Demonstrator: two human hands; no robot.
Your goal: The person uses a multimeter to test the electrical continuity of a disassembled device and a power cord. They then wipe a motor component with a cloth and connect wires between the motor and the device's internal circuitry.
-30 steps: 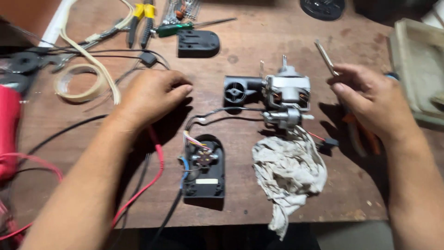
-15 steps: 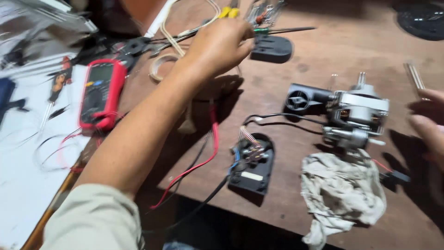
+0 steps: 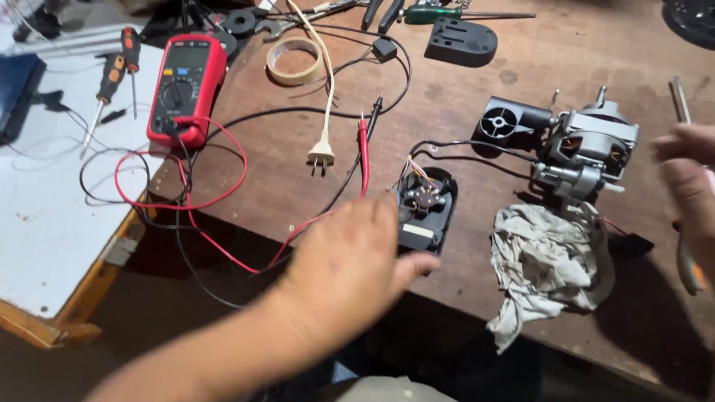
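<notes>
My left hand [image 3: 350,260] hovers, blurred, over the near edge of the wooden table [image 3: 462,97]. Its fingertips are next to a black switch housing [image 3: 426,212] with coloured wires, and I see nothing in it. My right hand [image 3: 689,186] is at the right edge of the view, fingers curled around a thin metal tool [image 3: 676,97] that sticks up. A grey fan motor [image 3: 588,145] lies between the hands, with a crumpled grey rag [image 3: 551,260] in front of it. Red [image 3: 363,149] and black [image 3: 375,112] probes lie just beyond my left hand.
A red multimeter [image 3: 182,89] sits at the table's left corner with looping leads. A white plug [image 3: 322,152], a tape roll [image 3: 294,59], a black cover [image 3: 460,41] and a green screwdriver [image 3: 439,13] lie farther back. Two screwdrivers [image 3: 112,74] rest on a white side table [image 3: 52,223].
My left hand has pulled back from the far side of the table to the near edge beside the switch housing. My right hand stays at the right with the thin tool.
</notes>
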